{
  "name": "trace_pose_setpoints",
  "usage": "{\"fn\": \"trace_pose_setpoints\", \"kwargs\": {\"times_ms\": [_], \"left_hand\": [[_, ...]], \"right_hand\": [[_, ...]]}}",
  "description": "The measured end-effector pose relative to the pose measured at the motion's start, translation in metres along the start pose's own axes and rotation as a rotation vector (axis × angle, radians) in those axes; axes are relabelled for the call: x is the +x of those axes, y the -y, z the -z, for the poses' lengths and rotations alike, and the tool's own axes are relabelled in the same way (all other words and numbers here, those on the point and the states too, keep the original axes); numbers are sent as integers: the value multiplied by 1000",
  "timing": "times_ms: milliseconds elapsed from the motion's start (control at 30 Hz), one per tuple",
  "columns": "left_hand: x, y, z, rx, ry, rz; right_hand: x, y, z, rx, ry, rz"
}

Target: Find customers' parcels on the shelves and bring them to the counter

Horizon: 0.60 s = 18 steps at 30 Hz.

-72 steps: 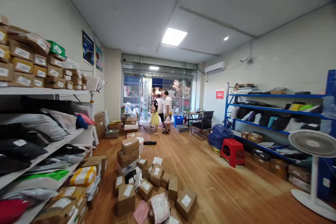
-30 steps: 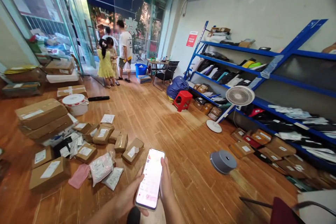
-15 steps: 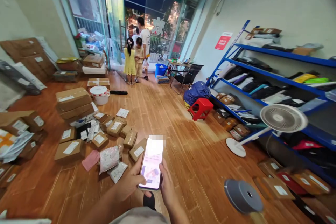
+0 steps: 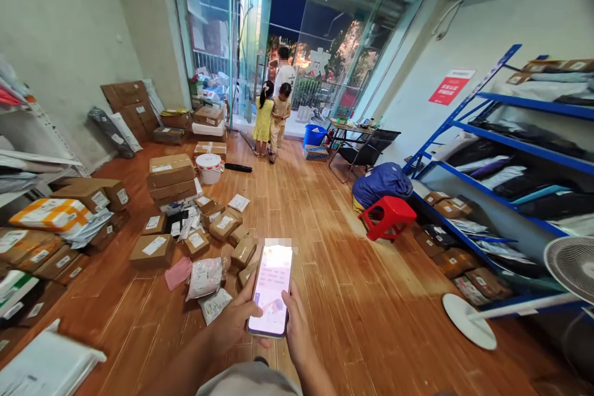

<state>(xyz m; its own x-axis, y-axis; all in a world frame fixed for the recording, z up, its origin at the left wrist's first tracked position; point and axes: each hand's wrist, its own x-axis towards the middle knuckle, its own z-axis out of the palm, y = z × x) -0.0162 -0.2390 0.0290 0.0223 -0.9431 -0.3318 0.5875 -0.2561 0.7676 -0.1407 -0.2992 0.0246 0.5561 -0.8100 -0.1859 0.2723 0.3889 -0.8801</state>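
Observation:
A smartphone [image 4: 270, 297] with a bright, lit screen is held upright in front of me, between both hands. My left hand [image 4: 241, 315] wraps its left edge, with the thumb over the lower left of the screen. On the other side, my right hand [image 4: 296, 325] is closed on the right edge, its thumb lying along the side of the screen. The fingers behind the phone are mostly hidden. Just left of the phone lie a white plastic parcel [image 4: 204, 277], a grey-white mailer bag [image 4: 216, 305] and a pink packet [image 4: 178, 273] on the wooden floor.
Cardboard boxes [image 4: 151, 250] and a white bucket [image 4: 208, 169] stand on the left. A red stool [image 4: 388, 216], a blue bundle [image 4: 383, 184], a white fan [image 4: 469, 322] and blue shelves [image 4: 533, 102] are on the right. Several people, including one in yellow [image 4: 262, 124], stand by the glass door.
My view has swung left, bringing more parcels and a left-hand rack into sight. The left thumb has shifted up slightly on the screen. The person in white at the door is now more hidden.

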Motion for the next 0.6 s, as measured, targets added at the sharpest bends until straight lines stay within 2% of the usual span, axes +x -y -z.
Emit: {"fn": "trace_pose_setpoints", "kwargs": {"times_ms": [100,267,367,600], "left_hand": [[0,-1,-5,-6,-37,-2],[-1,0,-7,-83,-1,-54],[-1,5,-7,-55,-58,-57],[1,21,-1,-121,-76,-67]], "right_hand": [[1,2,3,-24,-2,-20],[1,7,3,-30,54,-15],[1,3,5,-3,70,-38],[10,-33,8,215,-105,-35]]}}
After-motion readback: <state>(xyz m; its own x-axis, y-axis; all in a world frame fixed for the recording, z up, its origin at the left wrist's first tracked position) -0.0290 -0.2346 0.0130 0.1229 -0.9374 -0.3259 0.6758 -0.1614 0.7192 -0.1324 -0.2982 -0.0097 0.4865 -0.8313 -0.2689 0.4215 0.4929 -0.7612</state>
